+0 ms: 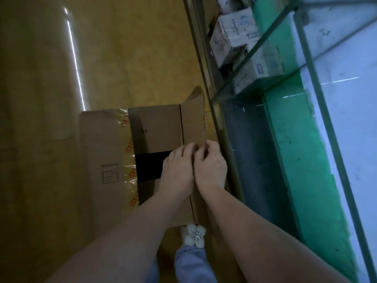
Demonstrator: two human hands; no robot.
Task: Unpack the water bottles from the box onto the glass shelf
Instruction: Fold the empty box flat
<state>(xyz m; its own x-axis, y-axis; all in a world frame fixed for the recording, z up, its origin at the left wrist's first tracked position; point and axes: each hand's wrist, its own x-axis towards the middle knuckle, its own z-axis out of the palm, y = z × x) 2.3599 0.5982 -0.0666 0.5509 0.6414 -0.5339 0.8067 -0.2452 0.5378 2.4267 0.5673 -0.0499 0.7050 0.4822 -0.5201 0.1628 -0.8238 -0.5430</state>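
A: Nearest: two bare forearms reaching forward and down; a slipper with a pale flower ornament (194, 235) on the yellow floor (40, 78), just at the near end of the box (157, 131).

B: Box orientation?

A: Cardboard, lying on the floor, long axis running away from the viewer, parallel to the glass shelf (265, 139) on its right. Top flaps folded outward; taped flap spread to the left.

B: Hands relative to box?

A: Both at the right-hand flap. Left hand (177, 172) laid flat-ish on the flap's inner face, fingers curled at its edge. Right hand (211, 166) closed around that same edge from the outer side. Hands touching each other.

B: Obscured items?

A: Box interior dark; water bottles not discernible. Left fingertips partly hidden. Farther off, behind the glass, stacked small cartons (234, 35), print unreadable. Shelf cut off at right.
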